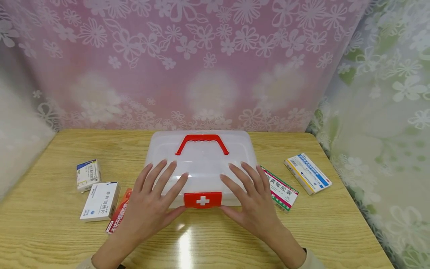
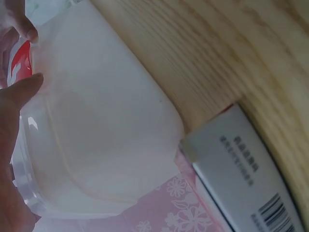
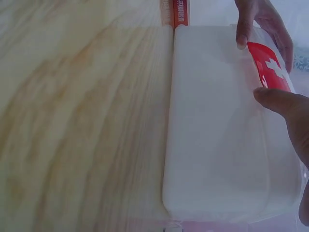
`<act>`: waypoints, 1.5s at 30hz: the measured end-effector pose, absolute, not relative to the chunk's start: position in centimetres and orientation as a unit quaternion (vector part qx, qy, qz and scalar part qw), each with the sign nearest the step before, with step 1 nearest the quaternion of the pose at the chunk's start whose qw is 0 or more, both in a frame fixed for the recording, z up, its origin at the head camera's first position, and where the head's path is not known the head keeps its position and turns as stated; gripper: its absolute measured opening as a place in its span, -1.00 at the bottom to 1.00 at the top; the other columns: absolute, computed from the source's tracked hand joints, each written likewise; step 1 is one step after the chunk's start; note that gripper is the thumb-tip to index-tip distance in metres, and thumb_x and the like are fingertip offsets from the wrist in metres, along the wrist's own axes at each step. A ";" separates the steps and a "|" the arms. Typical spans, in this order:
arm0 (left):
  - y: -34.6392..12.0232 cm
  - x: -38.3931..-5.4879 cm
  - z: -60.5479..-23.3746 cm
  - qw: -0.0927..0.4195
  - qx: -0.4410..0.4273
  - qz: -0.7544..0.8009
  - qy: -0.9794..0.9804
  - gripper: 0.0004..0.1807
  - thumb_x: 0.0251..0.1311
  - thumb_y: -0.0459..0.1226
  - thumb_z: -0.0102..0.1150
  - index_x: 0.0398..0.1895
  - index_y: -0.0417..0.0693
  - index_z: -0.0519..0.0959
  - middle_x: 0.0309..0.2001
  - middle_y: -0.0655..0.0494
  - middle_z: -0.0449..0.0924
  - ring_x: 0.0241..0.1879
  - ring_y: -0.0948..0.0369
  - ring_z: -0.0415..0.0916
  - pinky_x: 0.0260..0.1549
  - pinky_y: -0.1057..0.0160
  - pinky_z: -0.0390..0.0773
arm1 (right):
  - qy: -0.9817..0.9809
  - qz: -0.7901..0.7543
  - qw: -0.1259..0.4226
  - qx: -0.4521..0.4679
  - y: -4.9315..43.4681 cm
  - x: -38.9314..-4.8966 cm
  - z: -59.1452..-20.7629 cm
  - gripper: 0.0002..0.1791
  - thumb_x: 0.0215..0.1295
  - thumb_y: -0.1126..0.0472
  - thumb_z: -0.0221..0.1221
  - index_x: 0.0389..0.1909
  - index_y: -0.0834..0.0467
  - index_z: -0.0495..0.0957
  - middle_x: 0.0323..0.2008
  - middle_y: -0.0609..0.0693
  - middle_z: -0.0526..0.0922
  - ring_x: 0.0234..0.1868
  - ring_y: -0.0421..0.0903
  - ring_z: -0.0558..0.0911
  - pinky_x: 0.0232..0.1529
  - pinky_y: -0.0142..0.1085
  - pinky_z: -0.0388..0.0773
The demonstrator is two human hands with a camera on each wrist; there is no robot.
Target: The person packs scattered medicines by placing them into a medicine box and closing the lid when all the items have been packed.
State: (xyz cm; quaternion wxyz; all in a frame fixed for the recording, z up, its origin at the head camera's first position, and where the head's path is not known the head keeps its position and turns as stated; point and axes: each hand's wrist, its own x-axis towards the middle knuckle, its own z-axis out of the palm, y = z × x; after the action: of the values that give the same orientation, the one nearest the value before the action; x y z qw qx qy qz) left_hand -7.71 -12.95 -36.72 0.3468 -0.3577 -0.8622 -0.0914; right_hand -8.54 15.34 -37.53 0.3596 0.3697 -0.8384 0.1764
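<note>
A translucent white first-aid box (image 1: 201,179) stands on the table with its lid down. Its red handle (image 1: 203,138) lies on top, and a red latch (image 1: 203,200) with a white cross sits at the front. My left hand (image 1: 152,201) rests its spread fingers over the lid's left part, thumb at the latch's left end. On the other side my right hand (image 1: 252,201) lies likewise, fingers spread over the lid and thumb by the latch's right end. Both thumbs show against the box's front in the right wrist view, where the right thumb (image 3: 275,100) is nearer.
Left of the box lie a small blue-and-white medicine box (image 1: 88,175), a white one (image 1: 100,201) and a red one (image 1: 119,213) partly behind my left arm. To the right are a green-and-red medicine box (image 1: 282,190) and a blue-and-white one (image 1: 308,173). A floral curtain (image 1: 208,74) hangs behind the table.
</note>
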 end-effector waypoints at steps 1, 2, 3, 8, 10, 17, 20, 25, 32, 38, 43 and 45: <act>-13.0 -7.7 -36.7 0.346 -0.360 -0.092 -0.861 -0.32 0.36 0.18 -0.29 0.34 -0.02 0.35 0.34 -0.22 0.24 0.32 -0.21 0.13 0.27 -0.23 0.06 | -0.841 0.177 0.352 0.370 15.4 -8.5 -37.5 -0.24 0.01 -0.13 0.33 0.26 0.05 0.42 0.31 0.12 0.32 0.32 0.20 0.22 0.28 0.24 0.00; -13.1 -7.7 -36.6 0.344 -0.362 -0.093 -0.861 -0.31 0.36 0.19 -0.29 0.35 -0.02 0.35 0.34 -0.22 0.23 0.32 -0.21 0.12 0.27 -0.23 0.06 | -0.844 0.177 0.346 0.371 15.4 -8.4 -37.4 -0.24 0.04 -0.15 0.30 0.27 0.05 0.40 0.32 0.12 0.31 0.33 0.20 0.20 0.28 0.24 -0.01; -13.1 -7.7 -36.5 0.343 -0.364 -0.094 -0.861 -0.31 0.35 0.20 -0.28 0.35 -0.02 0.34 0.34 -0.21 0.23 0.32 -0.20 0.12 0.27 -0.22 0.06 | -0.845 0.176 0.341 0.372 15.5 -8.4 -37.3 -0.25 0.07 -0.18 0.27 0.28 0.04 0.40 0.33 0.12 0.30 0.33 0.20 0.20 0.28 0.24 -0.01; -13.4 -7.8 -36.3 0.340 -0.374 -0.098 -0.857 -0.26 0.31 0.25 -0.24 0.36 -0.02 0.34 0.35 -0.20 0.22 0.32 -0.19 0.13 0.27 -0.21 0.07 | -0.852 0.172 0.320 0.378 15.8 -8.3 -36.9 -0.24 0.13 -0.24 0.20 0.31 0.04 0.37 0.35 0.12 0.26 0.35 0.19 0.16 0.30 0.22 -0.02; -13.4 -7.8 -36.2 0.339 -0.377 -0.101 -0.856 -0.25 0.30 0.26 -0.23 0.36 -0.01 0.34 0.35 -0.20 0.23 0.32 -0.19 0.14 0.26 -0.21 0.08 | -0.854 0.169 0.312 0.380 15.8 -8.2 -36.8 -0.22 0.11 -0.25 0.20 0.32 0.04 0.36 0.36 0.12 0.25 0.36 0.19 0.15 0.30 0.21 -0.04; -13.6 -7.8 -36.3 0.333 -0.380 -0.106 -0.857 -0.23 0.28 0.28 -0.24 0.36 -0.01 0.35 0.35 -0.20 0.23 0.32 -0.18 0.14 0.27 -0.20 0.07 | -0.860 0.168 0.293 0.383 15.9 -8.0 -36.5 -0.22 0.15 -0.31 0.12 0.33 0.04 0.35 0.37 0.12 0.23 0.37 0.20 0.13 0.31 0.22 -0.07; -13.5 -7.8 -36.3 0.332 -0.377 -0.108 -0.858 -0.24 0.29 0.28 -0.25 0.35 -0.01 0.36 0.35 -0.20 0.23 0.32 -0.17 0.13 0.27 -0.19 0.07 | -0.864 0.172 0.286 0.378 15.9 -7.9 -36.4 -0.24 0.22 -0.34 0.02 0.33 0.03 0.35 0.38 0.11 0.22 0.38 0.19 0.12 0.32 0.21 -0.09; -13.2 -7.7 -36.2 0.345 -0.368 -0.124 -0.854 -0.27 0.30 0.26 -0.24 0.32 -0.01 0.40 0.32 -0.18 0.28 0.30 -0.17 0.17 0.27 -0.18 0.08 | -0.865 0.183 0.289 0.367 15.7 -7.7 -36.3 -0.25 0.25 -0.37 -0.04 0.32 0.02 0.36 0.37 0.10 0.23 0.38 0.18 0.12 0.33 0.20 -0.10; -12.5 -7.6 -36.1 0.365 -0.349 -0.172 -0.846 -0.34 0.31 0.21 -0.18 0.23 -0.03 0.47 0.25 -0.16 0.37 0.27 -0.16 0.22 0.25 -0.21 0.09 | -0.865 0.216 0.309 0.330 15.2 -7.4 -36.2 -0.24 0.25 -0.39 -0.03 0.28 0.05 0.40 0.35 0.14 0.26 0.37 0.20 0.13 0.31 0.22 -0.08; -12.3 -7.6 -36.0 0.374 -0.316 -0.223 -0.843 -0.36 0.29 0.18 -0.12 0.17 -0.09 0.51 0.24 -0.15 0.39 0.26 -0.16 0.22 0.24 -0.23 0.07 | -0.881 0.242 0.287 0.287 15.2 -7.4 -36.3 -0.18 0.21 -0.43 -0.03 0.30 0.06 0.36 0.40 0.15 0.17 0.39 0.23 0.06 0.32 0.16 -0.02; -12.2 -7.6 -36.0 0.382 -0.260 -0.267 -0.846 -0.32 0.22 0.21 -0.03 0.16 -0.11 0.51 0.26 -0.19 0.35 0.26 -0.17 0.21 0.26 -0.19 0.08 | -0.892 0.272 0.266 0.246 15.2 -7.3 -36.4 -0.12 0.18 -0.45 -0.01 0.35 0.07 0.30 0.45 0.11 0.06 0.42 0.20 -0.03 0.28 0.18 0.08; -12.2 -7.6 -36.1 0.376 -0.237 -0.279 -0.851 -0.25 0.19 0.26 -0.01 0.19 -0.12 0.48 0.29 -0.20 0.31 0.27 -0.17 0.20 0.25 -0.17 0.09 | -0.894 0.279 0.260 0.233 15.3 -7.4 -36.4 -0.11 0.18 -0.46 -0.02 0.37 0.06 0.27 0.46 0.09 0.02 0.43 0.18 -0.05 0.28 0.20 0.06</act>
State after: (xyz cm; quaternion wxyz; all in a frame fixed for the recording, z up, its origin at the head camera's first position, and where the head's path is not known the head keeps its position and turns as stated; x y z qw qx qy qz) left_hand -7.56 -12.20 -36.12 0.3762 -0.2374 -0.8510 -0.2792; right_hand -7.35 15.30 -36.40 0.2605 0.2328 -0.8944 0.2791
